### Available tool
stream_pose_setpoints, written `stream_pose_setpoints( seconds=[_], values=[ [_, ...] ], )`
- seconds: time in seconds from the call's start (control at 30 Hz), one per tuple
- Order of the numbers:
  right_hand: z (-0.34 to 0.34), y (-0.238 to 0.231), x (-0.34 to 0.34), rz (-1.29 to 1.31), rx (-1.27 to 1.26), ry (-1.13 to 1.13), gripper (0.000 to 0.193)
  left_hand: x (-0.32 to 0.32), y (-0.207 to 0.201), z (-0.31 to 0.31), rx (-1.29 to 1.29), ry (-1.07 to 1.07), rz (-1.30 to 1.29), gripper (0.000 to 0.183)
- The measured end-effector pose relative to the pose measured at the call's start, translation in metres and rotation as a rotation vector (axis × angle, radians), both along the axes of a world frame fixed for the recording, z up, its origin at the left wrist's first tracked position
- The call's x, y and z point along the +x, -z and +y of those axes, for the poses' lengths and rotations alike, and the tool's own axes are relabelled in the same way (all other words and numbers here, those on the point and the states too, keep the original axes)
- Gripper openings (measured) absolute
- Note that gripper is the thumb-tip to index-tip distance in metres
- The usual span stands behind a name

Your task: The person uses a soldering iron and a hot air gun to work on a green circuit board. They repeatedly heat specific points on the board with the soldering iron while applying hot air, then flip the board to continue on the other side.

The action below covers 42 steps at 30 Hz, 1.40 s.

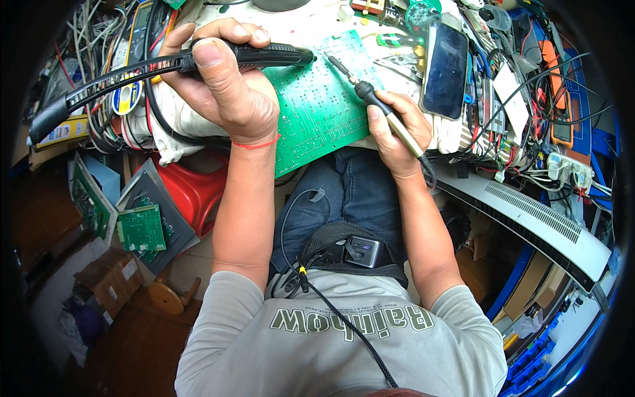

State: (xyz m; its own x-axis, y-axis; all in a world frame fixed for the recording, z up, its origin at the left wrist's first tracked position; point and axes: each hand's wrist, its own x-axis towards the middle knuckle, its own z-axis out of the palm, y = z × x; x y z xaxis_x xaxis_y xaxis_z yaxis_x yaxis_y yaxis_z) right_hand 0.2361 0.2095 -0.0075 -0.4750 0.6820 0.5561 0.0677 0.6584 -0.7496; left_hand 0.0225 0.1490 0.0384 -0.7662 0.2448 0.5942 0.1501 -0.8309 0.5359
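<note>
In my right hand [400, 129] is a soldering iron [390, 119] with a dark grip and a pale handle. Its tip points up-left, over or on a large green circuit board [317, 112]; I cannot tell whether it touches. My left hand [228, 83] closes round a long black tool [278, 57] with a ribbed body, whose kind I cannot make out. One end of that tool reaches over the board near the iron's tip, while its curved tail runs off to the left. The board's near edge hangs over my lap, and my left wrist covers part of it.
A dark-screened phone [444, 69] and green-handled pliers [400, 49] lie right of the board. Tangled cables [92, 40] and a multimeter [139, 33] crowd the left. A power strip [570, 171] hangs at the right. Below left are a red stool [195, 192] and more boards [142, 228].
</note>
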Motion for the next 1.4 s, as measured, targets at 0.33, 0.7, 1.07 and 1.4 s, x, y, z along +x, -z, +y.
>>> stream_pose_setpoints(
  seconds=[0.33, 0.7, 1.07, 1.4],
  values=[
    [-0.0005, 0.0026, -0.0003, 0.009, -0.108, 0.058, 0.024, 0.0009, 0.0002, 0.0005, 0.003, -0.005, -0.014, 0.039],
    [0.0003, 0.0048, -0.0015, -0.007, -0.168, 0.045, 0.024, -0.0004, 0.0008, 0.0, -0.001, -0.011, 0.004, 0.038],
    [0.0003, 0.0075, -0.0014, -0.007, -0.244, 0.063, 0.024, -0.0009, 0.0011, -0.0005, 0.0, -0.005, -0.003, 0.036],
    [0.0003, 0.0095, 0.0027, 0.038, -0.312, 0.106, 0.024, -0.0005, 0.0008, -0.0012, 0.008, 0.0, -0.026, 0.039]
  ],
)
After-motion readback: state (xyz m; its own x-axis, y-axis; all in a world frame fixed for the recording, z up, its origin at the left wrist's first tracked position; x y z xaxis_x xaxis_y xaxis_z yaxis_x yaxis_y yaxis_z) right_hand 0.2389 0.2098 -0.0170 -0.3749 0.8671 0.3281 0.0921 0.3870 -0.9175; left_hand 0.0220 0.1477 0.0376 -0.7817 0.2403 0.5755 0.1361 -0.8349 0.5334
